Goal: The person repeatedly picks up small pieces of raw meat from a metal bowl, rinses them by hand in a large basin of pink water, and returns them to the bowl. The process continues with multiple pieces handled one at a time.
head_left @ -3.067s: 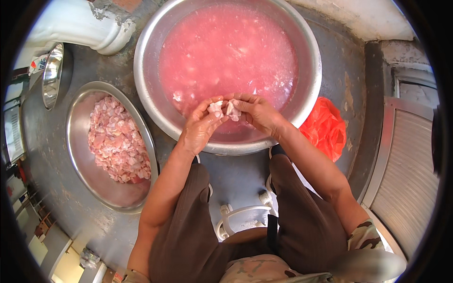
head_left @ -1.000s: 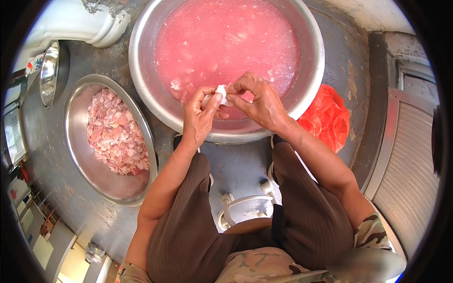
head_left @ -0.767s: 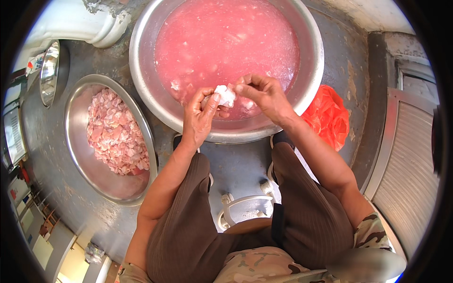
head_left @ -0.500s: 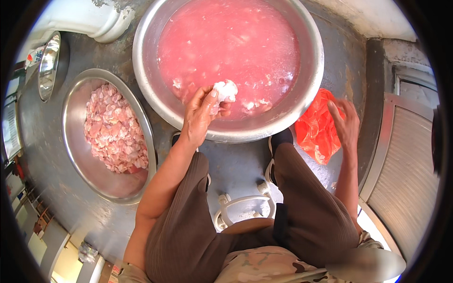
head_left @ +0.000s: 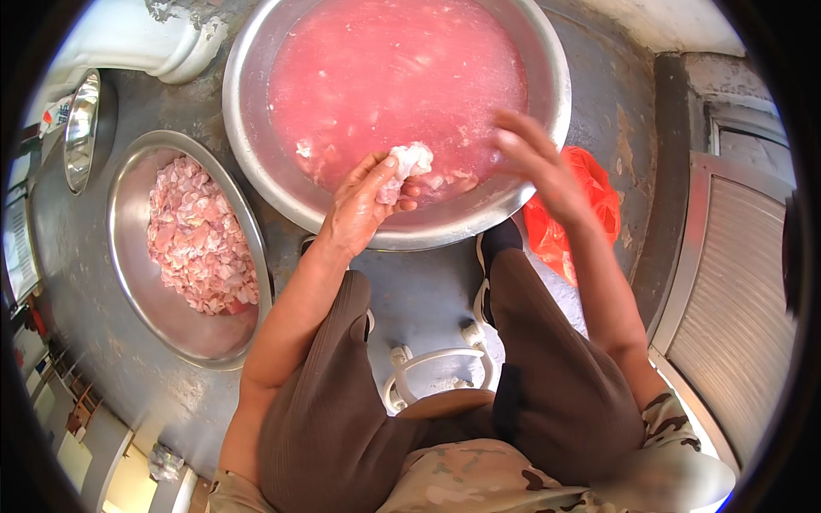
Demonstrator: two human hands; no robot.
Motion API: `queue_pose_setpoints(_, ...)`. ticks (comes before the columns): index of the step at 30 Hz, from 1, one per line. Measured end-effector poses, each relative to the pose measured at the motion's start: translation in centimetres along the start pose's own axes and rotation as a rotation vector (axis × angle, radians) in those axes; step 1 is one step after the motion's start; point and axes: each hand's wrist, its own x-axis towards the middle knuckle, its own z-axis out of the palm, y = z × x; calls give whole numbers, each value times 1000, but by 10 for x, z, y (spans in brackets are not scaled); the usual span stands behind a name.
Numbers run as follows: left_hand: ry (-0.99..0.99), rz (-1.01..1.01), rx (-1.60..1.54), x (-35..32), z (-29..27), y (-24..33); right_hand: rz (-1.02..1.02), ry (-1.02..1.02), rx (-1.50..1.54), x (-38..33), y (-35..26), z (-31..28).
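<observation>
My left hand [head_left: 357,201] is closed around a pale, wet piece of raw meat [head_left: 410,160], pinched between thumb and fingers just above the near rim of a large metal basin [head_left: 256,178]. Pink, cloudy water [head_left: 393,77] fills the basin, with more meat pieces lying near its surface. Over the basin's right rim is my right hand [head_left: 539,162], blurred by motion, its fingers stretched toward the left with nothing visible in them.
A red plastic bag [head_left: 599,201] lies on the floor right of the basin. To my left stands a metal bowl [head_left: 128,282] with a heap of cut raw meat [head_left: 201,235]. Another shiny bowl [head_left: 83,128] is farther left. A ribbed panel [head_left: 731,316] stands at right.
My right hand has swung left from above the red bag to the basin's right rim. The left hand keeps the meat at nearly the same place.
</observation>
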Motion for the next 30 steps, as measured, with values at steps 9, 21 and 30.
queue_pose_setpoints(9,-43,-27,-39,-3,-1,-6,140,-293,384,41,25,79)
queue_pose_setpoints(21,-307,-55,-900,-3,-12,8,-261,-149,-11,19,0,71)
queue_pose_setpoints(30,-251,-10,-649,-3,-3,5,-215,-125,-222,2,-5,108)
